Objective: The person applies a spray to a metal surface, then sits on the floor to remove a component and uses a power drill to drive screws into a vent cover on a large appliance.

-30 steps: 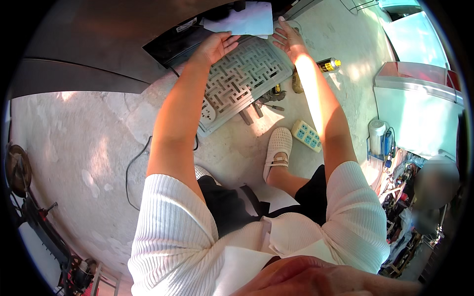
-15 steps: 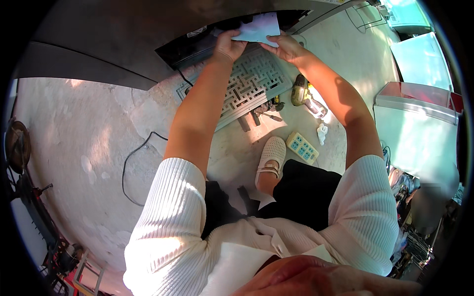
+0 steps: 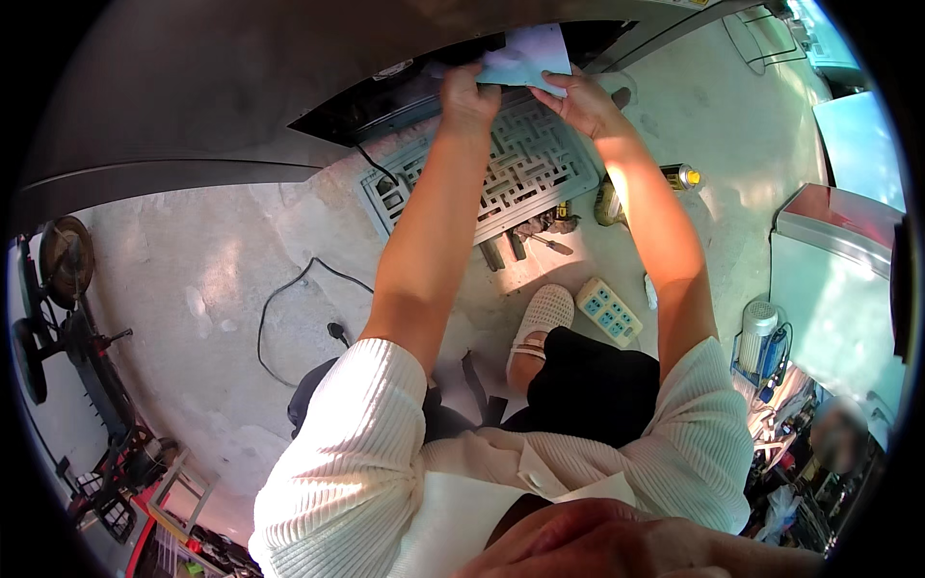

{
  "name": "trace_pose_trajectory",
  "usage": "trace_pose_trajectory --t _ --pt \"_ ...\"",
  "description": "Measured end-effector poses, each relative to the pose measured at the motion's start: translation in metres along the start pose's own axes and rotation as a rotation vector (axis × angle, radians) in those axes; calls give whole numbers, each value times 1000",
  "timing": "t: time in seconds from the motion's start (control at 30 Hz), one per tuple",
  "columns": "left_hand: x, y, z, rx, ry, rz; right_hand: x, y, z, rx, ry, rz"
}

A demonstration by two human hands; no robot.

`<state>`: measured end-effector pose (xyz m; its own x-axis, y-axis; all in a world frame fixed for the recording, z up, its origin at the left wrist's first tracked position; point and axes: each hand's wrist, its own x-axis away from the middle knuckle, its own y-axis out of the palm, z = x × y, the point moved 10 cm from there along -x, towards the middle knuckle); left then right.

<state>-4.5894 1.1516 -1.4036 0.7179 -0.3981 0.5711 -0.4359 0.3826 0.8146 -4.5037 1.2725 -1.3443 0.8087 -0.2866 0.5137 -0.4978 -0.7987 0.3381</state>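
Note:
My left hand (image 3: 471,94) is closed on the near left edge of a thin, pale bluish-white sheet (image 3: 536,64). By its near right corner my right hand (image 3: 584,104) pinches the same sheet. Its far part reaches into the dark opening (image 3: 414,99) at the base of a large dark cabinet-like appliance (image 3: 202,87). Whether it is paper, plastic or metal I cannot tell. Below my hands a grey slotted panel (image 3: 520,154) lies on the floor, partly covered by my left forearm.
Right of the panel lies a power drill (image 3: 609,204), partly behind my right forearm, with a yellow-capped can (image 3: 686,178) nearby. A screwdriver (image 3: 549,244), a power strip (image 3: 609,312) and a looped black cord (image 3: 265,323) lie on the floor. White-lidded boxes (image 3: 838,260) stand at right.
The whole view has swung, so surroundings sit farther right. Both hands still hold the sheet at the opening. My right forearm now covers part of the drill, and a black plug has come into view.

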Motion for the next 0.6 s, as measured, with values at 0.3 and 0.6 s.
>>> trace_pose_trajectory --t 0.3,0.6 --pt "8 4 -6 83 -71 -72 4 3 -4 13 18 -111" --pt "14 17 1 200 -97 -201 10 16 -16 98 -14 -148"
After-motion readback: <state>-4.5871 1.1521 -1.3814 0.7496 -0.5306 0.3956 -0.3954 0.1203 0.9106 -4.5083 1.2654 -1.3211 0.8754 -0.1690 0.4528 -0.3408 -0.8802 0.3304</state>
